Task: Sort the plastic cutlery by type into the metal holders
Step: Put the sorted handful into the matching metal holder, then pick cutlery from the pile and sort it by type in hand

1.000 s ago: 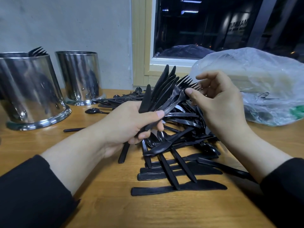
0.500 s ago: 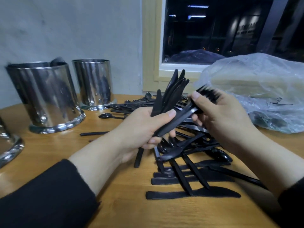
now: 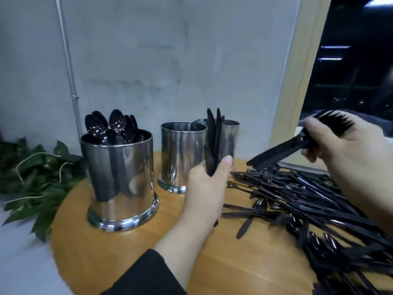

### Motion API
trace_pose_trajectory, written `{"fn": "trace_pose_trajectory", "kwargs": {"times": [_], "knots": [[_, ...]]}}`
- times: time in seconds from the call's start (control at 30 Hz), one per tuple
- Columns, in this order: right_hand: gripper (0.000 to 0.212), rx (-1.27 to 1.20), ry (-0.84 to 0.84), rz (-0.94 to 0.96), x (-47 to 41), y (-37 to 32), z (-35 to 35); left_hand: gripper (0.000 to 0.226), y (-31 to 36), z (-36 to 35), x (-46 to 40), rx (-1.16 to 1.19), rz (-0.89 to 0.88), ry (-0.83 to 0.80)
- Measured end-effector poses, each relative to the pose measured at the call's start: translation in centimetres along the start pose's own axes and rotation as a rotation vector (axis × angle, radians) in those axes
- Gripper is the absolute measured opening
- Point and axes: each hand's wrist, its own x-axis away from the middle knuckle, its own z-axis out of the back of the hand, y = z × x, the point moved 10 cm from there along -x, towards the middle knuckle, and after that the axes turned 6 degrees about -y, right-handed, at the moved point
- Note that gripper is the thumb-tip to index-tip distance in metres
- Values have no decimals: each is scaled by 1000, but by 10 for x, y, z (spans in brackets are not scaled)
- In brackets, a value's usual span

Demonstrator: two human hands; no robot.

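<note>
Left hand (image 3: pixel 204 188) gripping knives (image 3: pixel 213 143), right hand (image 3: pixel 348 150) gripping forks (image 3: pixel 297 145)

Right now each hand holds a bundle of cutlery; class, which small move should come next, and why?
Probably the right hand should carry its forks to the middle holder, where a fork already shows at the rim. The left hand grips knives near the far holder; whether that one takes knives can't be told.

Dim indoor light, motion blur throughout, wide-angle bending at edges.
</note>
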Motion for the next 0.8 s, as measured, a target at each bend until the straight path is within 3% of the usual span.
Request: {"fn": "trace_pose_trajectory", "kwargs": {"times": [0.13,0.33,0.47,0.53,0.6,0.7,0.8], "knots": [[29,18,-3,101,-53,-32,-52,37,3,39,-7,48,-2,96],[22,53,-69,65,-130,-36,-141,34,-9,58,-14,138,88,102],[23,206,-310,-39,-157,-21,-208,42,-10,54,-18,96,87,49],[48,387,-439,-59,-154,-10,-233,44,-10,54,-20,55,82,32],[68,502,-371,-33,-151,-10,-231,44,-9,56,-21,28,77,21],[54,235,-142,105,-133,-33,-195,46,-7,62,-21,-11,57,15],[49,-97,-213,169,-98,-51,-178,46,-5,61,-20,-54,56,-7]]}}
